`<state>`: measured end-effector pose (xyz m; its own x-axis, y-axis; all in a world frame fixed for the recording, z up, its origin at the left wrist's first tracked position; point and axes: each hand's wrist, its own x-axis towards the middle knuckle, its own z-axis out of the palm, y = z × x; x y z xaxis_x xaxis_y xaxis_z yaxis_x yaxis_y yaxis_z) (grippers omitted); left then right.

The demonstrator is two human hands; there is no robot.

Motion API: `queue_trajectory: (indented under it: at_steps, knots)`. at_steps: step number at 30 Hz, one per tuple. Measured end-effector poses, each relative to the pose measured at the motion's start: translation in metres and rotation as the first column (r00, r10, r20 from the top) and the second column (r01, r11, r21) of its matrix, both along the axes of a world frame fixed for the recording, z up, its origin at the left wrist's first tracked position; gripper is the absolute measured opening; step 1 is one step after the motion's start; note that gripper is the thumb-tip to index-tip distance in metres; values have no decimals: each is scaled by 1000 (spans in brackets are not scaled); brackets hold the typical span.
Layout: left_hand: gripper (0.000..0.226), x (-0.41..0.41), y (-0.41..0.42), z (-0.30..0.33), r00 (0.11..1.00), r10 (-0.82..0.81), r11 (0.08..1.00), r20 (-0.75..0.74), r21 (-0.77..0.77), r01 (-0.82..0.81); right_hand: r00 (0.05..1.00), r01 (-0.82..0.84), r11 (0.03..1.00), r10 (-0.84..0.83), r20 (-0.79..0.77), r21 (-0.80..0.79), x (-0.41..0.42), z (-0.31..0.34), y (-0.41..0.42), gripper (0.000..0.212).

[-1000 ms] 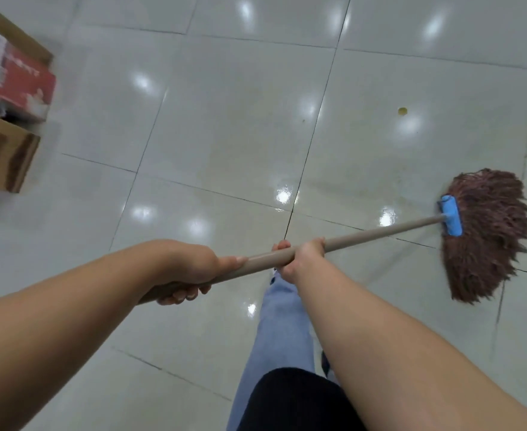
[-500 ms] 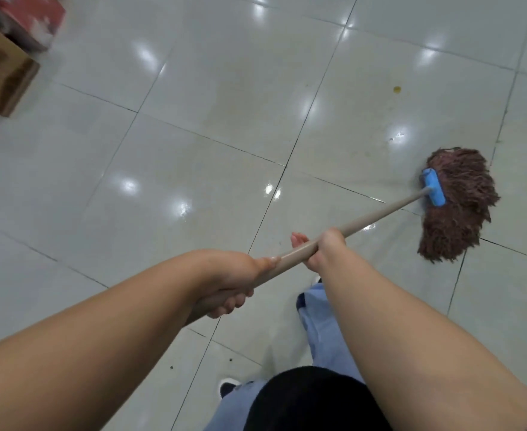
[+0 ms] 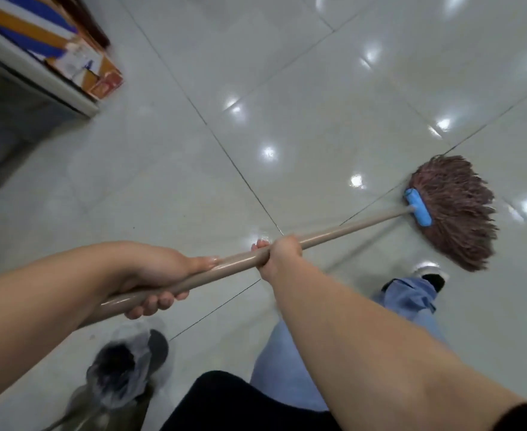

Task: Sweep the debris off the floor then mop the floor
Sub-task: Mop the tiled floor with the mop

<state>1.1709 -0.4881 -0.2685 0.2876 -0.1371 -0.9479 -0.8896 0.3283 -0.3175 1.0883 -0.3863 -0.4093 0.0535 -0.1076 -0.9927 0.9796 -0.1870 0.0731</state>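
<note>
Glossy pale tile is being mopped: the floor (image 3: 287, 88), crossed by dark grout lines and dotted with lamp reflections, is filling most of the view. Well away from the mop head, toward the upper left, a low shelf edge with orange and blue boxes (image 3: 53, 48) is being passed, blurred. Nearer than the mop head and far to its left, a blurred bin lined with clear plastic (image 3: 122, 365) is standing on the tiles, just beside a dark shoe.

The mop handle (image 3: 333, 233), a beige pole, is being held slantwise, running from the lower left up to the mop head. It is being gripped by both hands: the right hand (image 3: 279, 255) is wrapped round it closer to the mop head, the left hand (image 3: 156, 275) is clamped on it farther back, thumb laid along the pole.

The mop head (image 3: 455, 209), a fan of reddish-brown yarn under a blue clamp (image 3: 417, 207), is being pressed flat on the tiles at the right, straddling a grout line. The strands are looking matted and dark, probably damp.

No debris can be made out, so sweeping is judged done. A wet, shiny floor is being stepped on, so a slip is being risked; the bin close behind could also be knocked over by the pole's rear end on a backward pull.
</note>
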Motion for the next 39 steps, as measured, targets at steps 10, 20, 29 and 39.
queue_trajectory:
  at_steps: [10, 20, 29, 39]
  knots:
    - [66, 51, -30, -7, 988, 149, 987, -34, -51, -151, 966, -259, 965, 258, 33, 32, 39, -13, -48, 32]
    - [63, -128, 23, -83, 963, 208, 976, -173, 99, -194, 973, -187, 971, 204, -104, 149, -154, -72, 13, 34]
    - [63, -424, 89, -145, 942, 150, 977, -299, 190, -95, 965, 9, 976, 48, -258, 215, -445, -124, 90, 40]
    - [63, -593, 122, -179, 879, 138, 955, -457, 298, 5, 889, 163, 957, -37, -456, 241, -591, -133, 117, 24]
